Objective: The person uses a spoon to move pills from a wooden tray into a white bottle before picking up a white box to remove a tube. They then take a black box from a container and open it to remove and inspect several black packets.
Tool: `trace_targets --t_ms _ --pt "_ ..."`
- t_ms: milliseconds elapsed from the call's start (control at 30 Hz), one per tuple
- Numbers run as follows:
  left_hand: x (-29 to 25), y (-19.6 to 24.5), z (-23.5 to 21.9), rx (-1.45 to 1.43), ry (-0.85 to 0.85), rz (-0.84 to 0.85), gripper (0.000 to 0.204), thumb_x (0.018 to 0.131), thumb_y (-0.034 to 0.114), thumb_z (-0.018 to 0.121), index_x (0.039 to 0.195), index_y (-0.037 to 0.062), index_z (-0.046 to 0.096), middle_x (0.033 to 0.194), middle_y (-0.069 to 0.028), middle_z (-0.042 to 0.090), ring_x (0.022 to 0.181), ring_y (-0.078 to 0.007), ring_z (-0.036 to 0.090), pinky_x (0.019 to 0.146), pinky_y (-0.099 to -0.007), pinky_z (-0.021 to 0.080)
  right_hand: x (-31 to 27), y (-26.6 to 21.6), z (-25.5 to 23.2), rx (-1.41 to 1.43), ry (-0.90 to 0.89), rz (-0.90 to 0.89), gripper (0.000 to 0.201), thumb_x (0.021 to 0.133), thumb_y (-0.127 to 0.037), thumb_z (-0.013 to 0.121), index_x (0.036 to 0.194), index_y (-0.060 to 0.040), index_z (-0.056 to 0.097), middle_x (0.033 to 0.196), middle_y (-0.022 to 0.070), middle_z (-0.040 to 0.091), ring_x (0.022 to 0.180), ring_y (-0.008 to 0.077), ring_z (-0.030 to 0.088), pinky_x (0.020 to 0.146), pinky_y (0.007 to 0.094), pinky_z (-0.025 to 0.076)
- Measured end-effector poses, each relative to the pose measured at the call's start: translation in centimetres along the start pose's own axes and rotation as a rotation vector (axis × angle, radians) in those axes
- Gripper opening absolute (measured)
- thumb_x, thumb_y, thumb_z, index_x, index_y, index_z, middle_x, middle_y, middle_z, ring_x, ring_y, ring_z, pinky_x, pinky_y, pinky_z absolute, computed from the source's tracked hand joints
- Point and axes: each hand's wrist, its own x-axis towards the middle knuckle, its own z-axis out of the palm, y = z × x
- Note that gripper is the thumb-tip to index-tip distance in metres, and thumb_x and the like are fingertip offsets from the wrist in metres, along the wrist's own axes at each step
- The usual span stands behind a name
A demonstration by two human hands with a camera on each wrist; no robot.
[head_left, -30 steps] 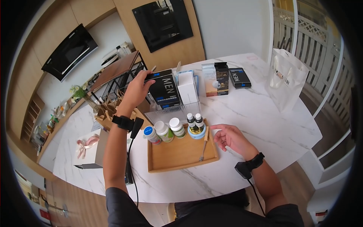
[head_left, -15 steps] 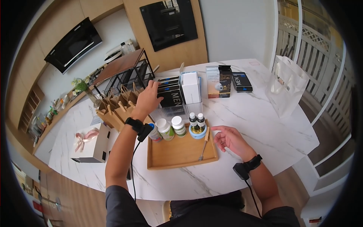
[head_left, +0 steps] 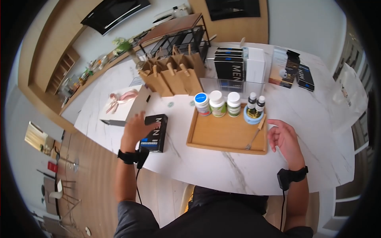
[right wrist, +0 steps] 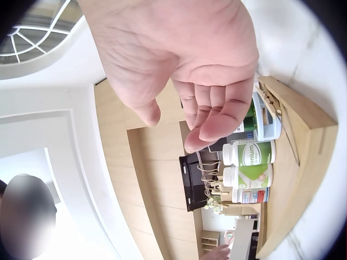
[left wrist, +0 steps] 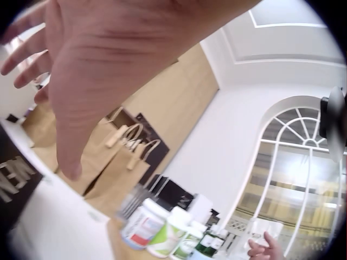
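My left hand [head_left: 138, 127] is spread over the left part of a black MEN box [head_left: 158, 135] lying on the table; whether it touches the box cannot be told. In the left wrist view the fingers are apart, with nothing between them, and the box [left wrist: 13, 181] shows at the left edge. My right hand [head_left: 286, 142] hovers beside the right edge of the wooden tray [head_left: 222, 137], fingers loosely bent and empty. On the tray stand three white bottles [head_left: 217, 104], a blue bowl [head_left: 253, 118] with two dark bottles [head_left: 260, 104], and a wooden-handled utensil [head_left: 256, 135].
Brown paper bags [head_left: 174, 79] and a white box with a pink ribbon [head_left: 123, 104] stand at the left. Behind the tray, a clear organizer [head_left: 234, 86] holds black and white boxes. More boxes [head_left: 282, 68] and a white bag [head_left: 349, 95] are at the right.
My left hand has left the boxes in the organizer and come down to the black box at the front left. The head view has swung left; my right hand stays beside the tray.
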Motion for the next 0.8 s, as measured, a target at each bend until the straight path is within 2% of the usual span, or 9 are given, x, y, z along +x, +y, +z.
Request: trace_targets --t_ms 100,300,367,500,567,633,700,733,800 --pt "-1.7 -1.0 2.4 -0.162 -0.202 -0.123 0.109 0.064 0.069 0.073 0.138 -0.0042 0.04 0.124 -0.0301 0.055 0.113 -0.0411 0.058 0.09 -0.0461 0.05 0.0 0.1 0.2 -0.007 -0.012 -0.018 0.039 0.1 -0.026 0.045 0.125 0.0014 0.055 0.081 0.0084 0.062 0.057 0.013 0.057 0.047 0.0244 0.045" --pt "-2.3 -0.6 6.6 -0.183 -0.076 -0.161 0.118 0.061 0.055 0.08 0.145 -0.0063 0.024 0.119 -0.0319 0.053 0.11 -0.046 0.055 0.089 -0.0458 0.05 0.0 -0.1 0.0 -0.01 0.016 -0.033 0.036 0.101 -0.023 0.043 0.125 0.0008 0.055 0.081 0.0078 0.062 0.058 0.0122 0.058 0.048 0.0237 0.045" --pt "-4.0 0.5 4.9 -0.255 -0.11 -0.122 0.115 0.061 0.045 0.083 0.147 -0.0031 0.023 0.124 -0.031 0.049 0.115 -0.045 0.052 0.094 -0.0449 0.048 0.0 0.0 -0.1 -0.05 0.031 -0.008 0.035 0.102 -0.023 0.042 0.125 0.0 0.056 0.081 0.0074 0.062 0.058 0.0113 0.058 0.048 0.0232 0.045" --pt "-7.6 5.6 -1.0 -0.811 -0.145 0.321 0.119 0.059 0.02 0.086 0.152 0.003 0.014 0.13 -0.0237 0.047 0.127 -0.0336 0.045 0.105 -0.041 0.038 -0.4 -0.6 1.5 -0.202 0.008 0.043 0.039 0.102 -0.027 0.043 0.126 0.0026 0.053 0.079 0.0086 0.061 0.055 0.0117 0.057 0.046 0.024 0.045" --pt "-8.3 9.1 -2.3 -0.969 -0.134 0.61 0.132 0.057 0.021 0.089 0.153 0.0018 0.0 0.138 -0.0205 0.037 0.123 -0.0311 0.045 0.104 -0.0357 0.037 -0.6 -0.9 2.1 -0.257 -0.004 0.079 0.039 0.102 -0.026 0.044 0.129 0.0017 0.051 0.084 0.0108 0.064 0.062 0.0132 0.06 0.047 0.0243 0.047" --pt "-8.5 11.1 -1.5 -0.92 -0.412 0.723 0.128 0.059 0.022 0.089 0.152 0.0017 0.003 0.143 -0.0202 0.034 0.129 -0.0289 0.042 0.108 -0.0365 0.034 -0.5 -0.3 2.1 -0.267 -0.231 0.173 0.047 0.101 -0.029 0.05 0.136 0.0013 0.044 0.104 0.0142 0.064 0.086 0.0174 0.065 0.065 0.0292 0.055" --pt "-7.8 14.6 -0.4 -1.06 -0.669 0.74 0.119 0.064 0.022 0.087 0.151 0.0006 0.008 0.148 -0.0194 0.031 0.133 -0.0278 0.039 0.11 -0.0371 0.031 -1.2 0.0 3.1 -0.11 -0.221 0.117 0.049 0.1 -0.028 0.052 0.139 0.0 0.04 0.111 0.0133 0.063 0.094 0.0178 0.064 0.071 0.0298 0.056" --pt "-7.6 17.6 -1.0 -1.215 -0.691 0.763 0.111 0.07 0.022 0.083 0.149 -0.0009 0.009 0.148 -0.0199 0.032 0.136 -0.0321 0.037 0.112 -0.0394 0.029 -1.5 0.2 3.3 0.051 -0.246 0.06 0.052 0.1 -0.027 0.053 0.141 -0.0013 0.037 0.118 0.0123 0.061 0.102 0.0182 0.064 0.078 0.0304 0.057" --pt "-6.4 20.7 -0.1 -1.054 -0.686 0.893 0.113 0.072 0.025 0.081 0.15 -0.0006 0.003 0.152 -0.0242 0.023 0.142 -0.0389 0.024 0.115 -0.0427 0.021 -1.1 1.7 1.7 0.196 -0.226 0.063 0.054 0.1 -0.029 0.054 0.141 -0.0008 0.035 0.121 0.0115 0.059 0.105 0.0185 0.063 0.084 0.0317 0.055"
